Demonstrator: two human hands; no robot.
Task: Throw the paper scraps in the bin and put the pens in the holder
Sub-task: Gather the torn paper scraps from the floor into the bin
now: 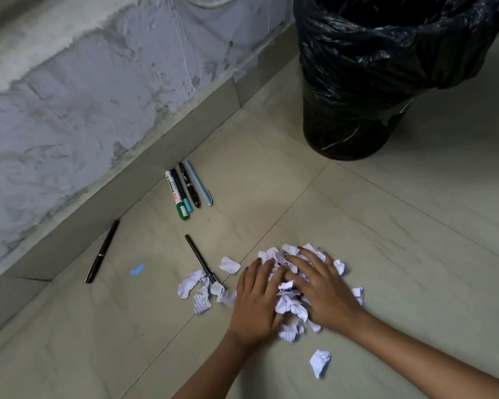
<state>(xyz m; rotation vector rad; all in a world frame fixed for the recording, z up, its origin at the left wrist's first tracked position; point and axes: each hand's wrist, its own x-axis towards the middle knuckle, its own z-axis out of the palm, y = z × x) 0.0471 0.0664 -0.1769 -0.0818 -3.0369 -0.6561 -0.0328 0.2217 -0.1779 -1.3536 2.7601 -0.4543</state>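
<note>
Both hands lie flat, fingers spread, palms down on a heap of paper scraps on the floor; the left hand presses the heap's left edge, the right hand covers its top and right side, neither closed around anything. The scraps are white, crumpled and torn, some with faint print; a few lie loose to the left of the left hand, and one stray scrap sits nearer the camera than the right hand. A thin black pen lies diagonally just left of the left hand, its lower end among the loose scraps, apparently touching them. Farther left, another black pen lies beside the wall. Beyond the hands, four pens lie side by side, roughly parallel, long axes pointing away. The bin, lined with glossy black plastic, stands well beyond the right hand. The floor is pale, smooth tile.
</note>
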